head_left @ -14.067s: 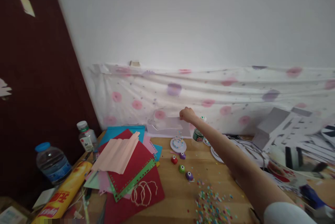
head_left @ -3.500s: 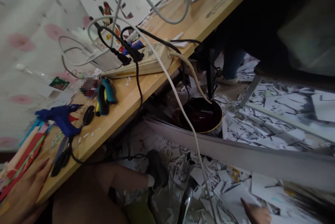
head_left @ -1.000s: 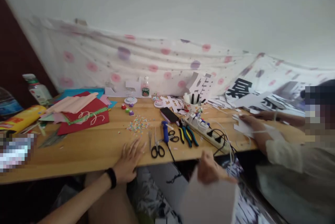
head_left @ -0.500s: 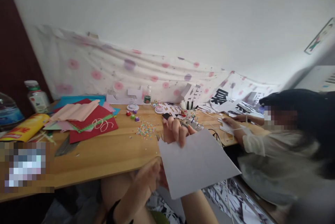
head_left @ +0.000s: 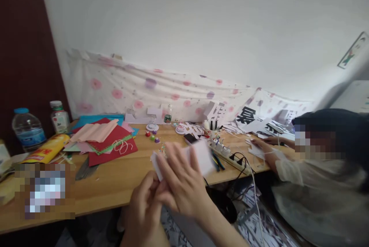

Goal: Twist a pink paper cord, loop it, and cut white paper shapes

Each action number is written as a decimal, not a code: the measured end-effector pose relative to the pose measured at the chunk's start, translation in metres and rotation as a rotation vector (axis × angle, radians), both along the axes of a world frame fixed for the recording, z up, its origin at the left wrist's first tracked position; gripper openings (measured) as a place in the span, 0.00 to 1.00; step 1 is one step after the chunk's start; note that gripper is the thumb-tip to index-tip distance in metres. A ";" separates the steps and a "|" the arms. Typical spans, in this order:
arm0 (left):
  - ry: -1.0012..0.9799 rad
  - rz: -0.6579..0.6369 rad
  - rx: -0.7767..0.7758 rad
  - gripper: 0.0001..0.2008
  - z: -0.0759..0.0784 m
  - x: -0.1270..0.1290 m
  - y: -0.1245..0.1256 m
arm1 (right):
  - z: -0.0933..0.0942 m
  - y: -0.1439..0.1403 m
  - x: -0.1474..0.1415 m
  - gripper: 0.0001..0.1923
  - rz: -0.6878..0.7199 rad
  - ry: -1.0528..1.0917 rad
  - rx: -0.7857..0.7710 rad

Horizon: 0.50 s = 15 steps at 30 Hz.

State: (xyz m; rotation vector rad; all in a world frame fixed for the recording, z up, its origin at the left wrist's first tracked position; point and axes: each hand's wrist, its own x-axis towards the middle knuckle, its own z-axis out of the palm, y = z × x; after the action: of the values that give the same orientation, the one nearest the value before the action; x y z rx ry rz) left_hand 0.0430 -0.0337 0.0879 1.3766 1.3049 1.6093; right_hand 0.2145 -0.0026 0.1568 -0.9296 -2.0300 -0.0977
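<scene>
A white sheet of stiff paper (head_left: 203, 159) is held up in front of me, over the table's front edge. My left hand (head_left: 145, 197) pinches its near left side between thumb and curled fingers. Across the face of the paper lies my right hand (head_left: 181, 181), its fingers stretched out and flat, slightly blurred. Much of the sheet is hidden behind this hand, so I cannot tell whether it is folded. Small coloured beads (head_left: 162, 149) show just beyond the fingers.
Coloured papers (head_left: 100, 135) and bottles (head_left: 29, 129) occupy the table's left. A power strip (head_left: 230, 156) with cables, pliers (head_left: 218, 161) and a phone (head_left: 190, 138) are to the right. A co-worker (head_left: 317, 185) handles paper at far right. Paper scraps (head_left: 255, 216) cover the floor.
My right hand has moved from gripping the sheet's top edge to lying flat across its face. The sheet has moved up and left and tilted away. The view has shifted slightly left.
</scene>
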 end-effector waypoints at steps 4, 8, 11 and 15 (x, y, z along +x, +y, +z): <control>0.065 0.284 -0.118 0.16 -0.015 -0.026 0.030 | -0.028 0.066 -0.002 0.37 -0.347 0.023 -0.297; 0.051 0.249 -0.134 0.17 -0.011 -0.042 0.054 | -0.048 0.090 -0.021 0.38 -0.014 -0.063 -0.177; 0.114 0.305 -0.091 0.15 0.000 -0.055 0.062 | -0.055 0.112 -0.038 0.35 0.069 -0.109 -0.309; 0.303 0.497 -0.035 0.13 -0.001 -0.069 0.072 | -0.054 0.136 -0.039 0.34 -0.110 0.118 -0.372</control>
State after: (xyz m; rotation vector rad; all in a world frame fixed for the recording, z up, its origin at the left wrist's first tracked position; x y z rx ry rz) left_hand -0.0255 0.0388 0.0869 1.3844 1.9678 1.7179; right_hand 0.1751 0.1330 0.1032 -1.2465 -1.9203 0.2791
